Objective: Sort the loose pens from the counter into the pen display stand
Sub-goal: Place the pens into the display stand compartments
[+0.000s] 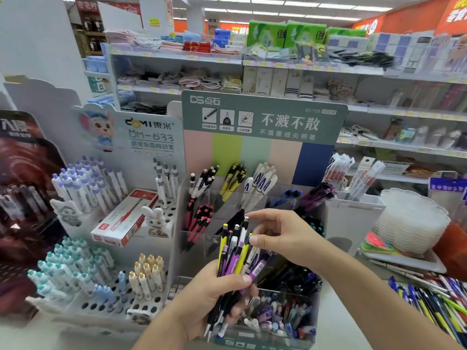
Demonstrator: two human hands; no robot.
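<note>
A shop aisle stretches behind the counter (348,324), a pale surface under bright ceiling strip lights, with long white shelves (290,64) of folded cloths, tissue packs and boxed goods running across the background. On the counter stands the pen display stand (262,198), a clear tiered rack under a green header card with coloured stripes, its upper pockets holding white, yellow, pink and purple pens. The left hand (214,296) grips a mixed bundle of pens (236,256) upright in front of the stand, fingers and thumb curled round the barrels. The right hand (283,238) reaches over the bundle, thumb and forefinger closing on the tops of the pens, the other fingers loosely bent. More loose pens (434,301) lie heaped on the counter at the right. A white pegged rack (106,248) of capped pens stands to the left, with a red and white box (126,218) lying on it.
</note>
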